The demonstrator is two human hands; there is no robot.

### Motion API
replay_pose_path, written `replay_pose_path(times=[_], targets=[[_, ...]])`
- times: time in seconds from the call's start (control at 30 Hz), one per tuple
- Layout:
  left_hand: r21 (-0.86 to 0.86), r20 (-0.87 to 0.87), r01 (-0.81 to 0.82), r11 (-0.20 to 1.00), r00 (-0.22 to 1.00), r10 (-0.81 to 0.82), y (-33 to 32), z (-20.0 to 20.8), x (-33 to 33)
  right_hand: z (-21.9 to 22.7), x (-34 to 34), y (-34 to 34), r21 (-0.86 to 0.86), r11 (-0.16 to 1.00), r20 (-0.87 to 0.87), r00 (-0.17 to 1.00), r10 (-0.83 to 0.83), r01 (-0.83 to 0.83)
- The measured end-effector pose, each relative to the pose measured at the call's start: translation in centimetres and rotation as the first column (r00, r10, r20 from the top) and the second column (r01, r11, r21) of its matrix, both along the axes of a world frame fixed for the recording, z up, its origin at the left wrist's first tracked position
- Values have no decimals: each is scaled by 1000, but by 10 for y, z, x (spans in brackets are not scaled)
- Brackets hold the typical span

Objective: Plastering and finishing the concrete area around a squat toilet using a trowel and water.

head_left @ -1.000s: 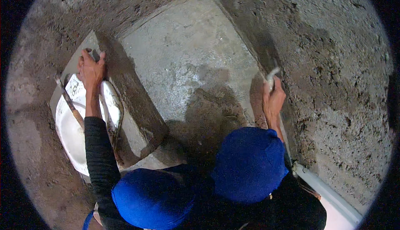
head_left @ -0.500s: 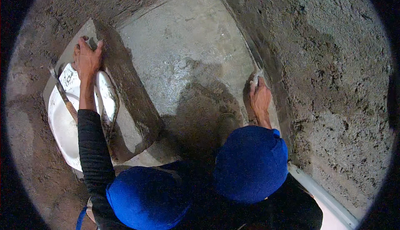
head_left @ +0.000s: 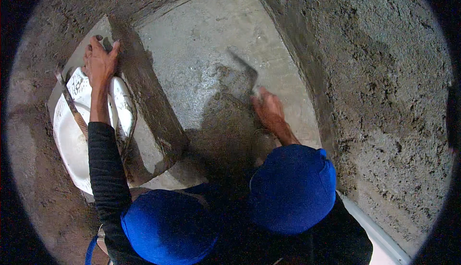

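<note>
My left hand (head_left: pixel 102 62) is open, its spread fingers leaning on the top of a raised cement ledge (head_left: pixel 144 138) at the left. Under that forearm lies a white ceramic basin (head_left: pixel 67 135), smeared with mortar. A narrow metal tool with a wrapped handle (head_left: pixel 71 102) lies across the basin, partly hidden by my sleeve. My right hand (head_left: pixel 270 106) is closed on the handle of a trowel (head_left: pixel 244 69). The blurred trowel blade points up and left over the damp grey cement floor (head_left: pixel 192 54), right of the ledge.
Rough plastered walls rise at the right (head_left: pixel 379 97) and along the far and left sides, meeting the floor in a far corner. Two blue-covered knees (head_left: pixel 293 188) stand close below my right hand. A pale strip (head_left: pixel 374 226) runs along the lower right.
My right hand and the trowel have swung left, from beside the right wall to the middle of the cement floor. My left hand stays on the ledge.
</note>
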State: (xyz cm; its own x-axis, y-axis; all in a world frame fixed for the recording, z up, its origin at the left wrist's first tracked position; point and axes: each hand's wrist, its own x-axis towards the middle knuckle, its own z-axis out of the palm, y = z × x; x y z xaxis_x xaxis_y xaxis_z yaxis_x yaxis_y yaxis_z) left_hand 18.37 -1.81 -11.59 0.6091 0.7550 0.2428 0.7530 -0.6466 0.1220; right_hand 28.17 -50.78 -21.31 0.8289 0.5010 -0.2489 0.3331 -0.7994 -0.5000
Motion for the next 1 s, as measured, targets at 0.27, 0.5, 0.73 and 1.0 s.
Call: replay_pose_path(times=[0.27, 0.5, 0.73, 1.0], targets=[[14, 8, -10, 1000, 1000, 9, -2, 14, 9, 5, 43, -33, 30, 967, 188, 949, -253, 252], [13, 17, -35, 999, 999, 35, -7, 11, 4, -1, -38, 30, -87, 994, -141, 989, 52, -65], [23, 1, -44, 999, 999, 44, -10, 14, -1, 5, 11, 38, -32, 999, -49, 998, 32, -33], [-12, 126, 34, 999, 991, -32, -21, 14, 26, -51, 167, -24, 160, 959, 103, 971, 218, -232]])
